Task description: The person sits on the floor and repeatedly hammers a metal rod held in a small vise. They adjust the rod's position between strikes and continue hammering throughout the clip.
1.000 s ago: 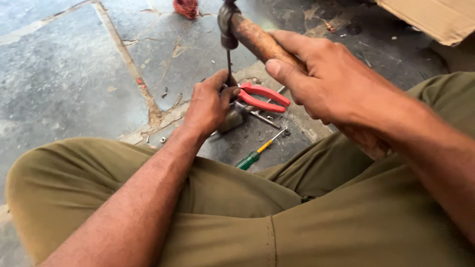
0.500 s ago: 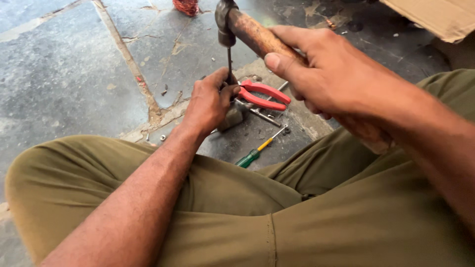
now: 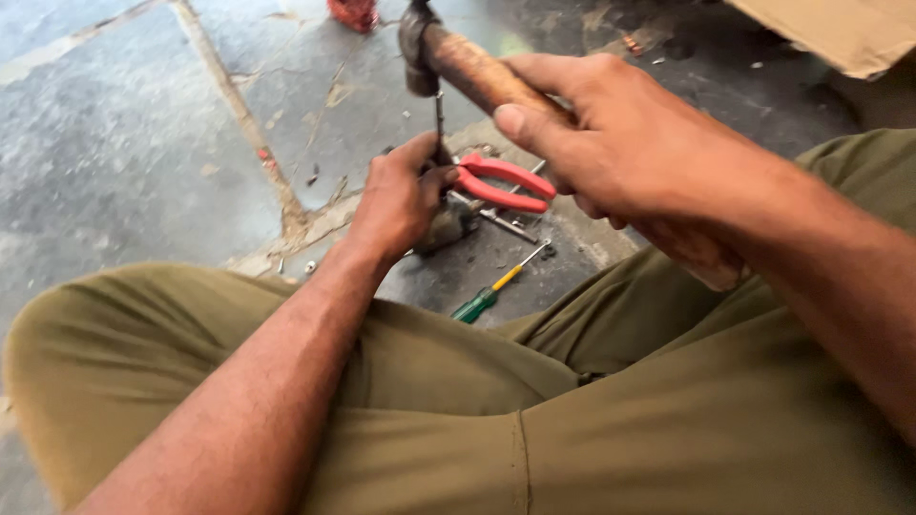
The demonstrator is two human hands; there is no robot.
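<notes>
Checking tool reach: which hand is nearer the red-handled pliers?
Left. The left hand sits right beside the red-handled pliers on the floor, holding a thin rod upright. The right hand is raised above them, gripping the hammer.

Seated on a stone floor (image 3: 124, 162), my left hand (image 3: 401, 195) pinches a thin metal rod (image 3: 439, 119) upright while my right hand (image 3: 620, 143) grips a wooden-handled hammer (image 3: 458, 62) touching its top, red-handled pliers (image 3: 501, 181) just beside.

Illumination is soft, diffuse daylight, brightest on the stone floor (image 3: 114, 162) at upper left; shadows are faint. The right hand (image 3: 620, 153) and hammer (image 3: 448, 57) show slight motion blur. The near trousers (image 3: 592, 429) are soft-focused.
</notes>
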